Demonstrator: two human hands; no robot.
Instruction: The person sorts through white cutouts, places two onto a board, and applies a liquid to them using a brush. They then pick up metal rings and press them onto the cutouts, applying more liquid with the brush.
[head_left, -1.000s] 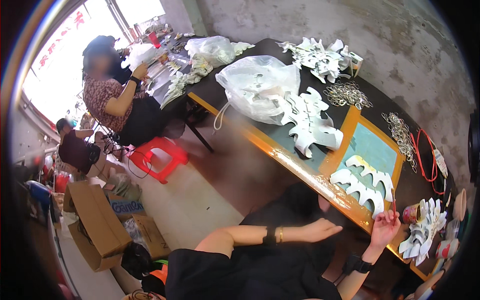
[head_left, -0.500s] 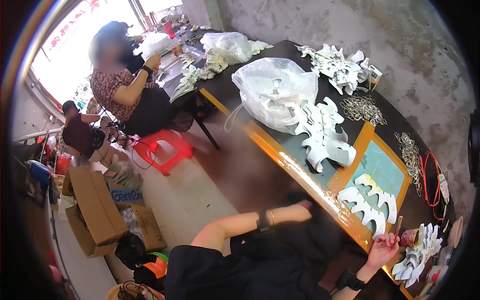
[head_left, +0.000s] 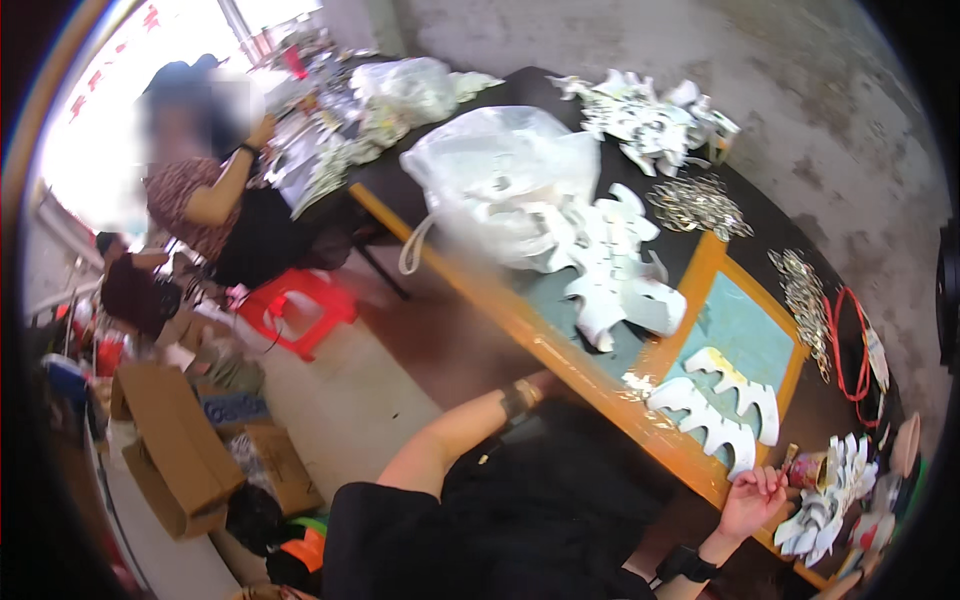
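Note:
My right hand (head_left: pixel 753 500) is at the near right edge of the table, its fingers closed round a thin brush (head_left: pixel 788 459). Just beyond it a small printed can (head_left: pixel 806 470) stands beside a stack of white cut-out pieces (head_left: pixel 828 505). Close to my fingertips, a curved white piece with a toothed edge (head_left: pixel 705 420) lies on the wood-framed teal panel (head_left: pixel 745 325). Another curved piece (head_left: pixel 745 390), tinged yellow at one end, lies beside it. My left hand (head_left: pixel 540 384) is low by the table's wooden edge, its fingers hidden or smeared.
A clear plastic bag (head_left: pixel 500 170) and white cut-outs (head_left: pixel 620 265) occupy the table's middle. Metal rings (head_left: pixel 700 207), chain-like metal pieces (head_left: pixel 800 300) and red cord (head_left: pixel 848 350) lie behind. Left are a red stool (head_left: pixel 300 312), cardboard boxes (head_left: pixel 185 450) and a seated person (head_left: pixel 205 190).
The whole view has shifted, with table things now farther left. My left forearm has drawn back leftward and up. The brush in my right hand is lower, nearer the can.

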